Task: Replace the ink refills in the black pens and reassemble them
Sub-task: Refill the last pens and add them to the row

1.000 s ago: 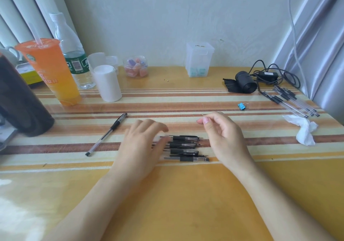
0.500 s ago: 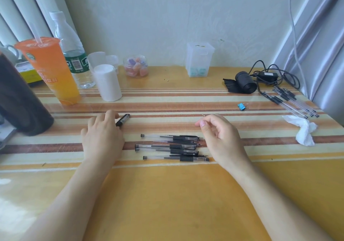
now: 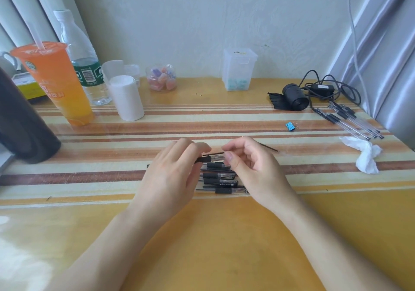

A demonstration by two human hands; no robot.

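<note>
Since half a sec ago the left hand (image 3: pixel 173 174) has come back from the left side of the table w/ the pen (image 3: pixel 203 158) it reached for, and now meets the right hand (image 3: pixel 249 167) at centre, just above the row of black pens (image 3: pixel 221 179).

Left hand is curled around the pen's barrel; only the black grip end shows past the fingers. Right hand pinches a thin dark refill (image 3: pixel 267 147) btwn thumb and forefinger; its far end sticks out to the right over the table (image 3: pixel 224 245), its near end points at the pen's open end. Whether it's already inside the barrel: can't tell. Prob. the insertion step.

Handling, judged: pen is light, stiff plastic, smooth on the clear barrel, so hold at the rubbery black grip. Refill is v. thin and would bend if pushed off-axis; pinch near the entering end, feed straight. Tip could smear ink.

Further out: more pens (image 3: pixel 352 120) lie far right near a crumpled tissue (image 3: pixel 366 156), a blue binder clip (image 3: pixel 290 126) and a black cable bundle (image 3: pixel 318 88). Back left: orange drink cup (image 3: pixel 56 82) w/ straw, water bottle (image 3: pixel 83 61), white roll (image 3: pixel 126 97).

Writing: cup has a round logo and some characters, bottle has a green label w/ barcode, pen barrels carry small print — none legible.
</note>
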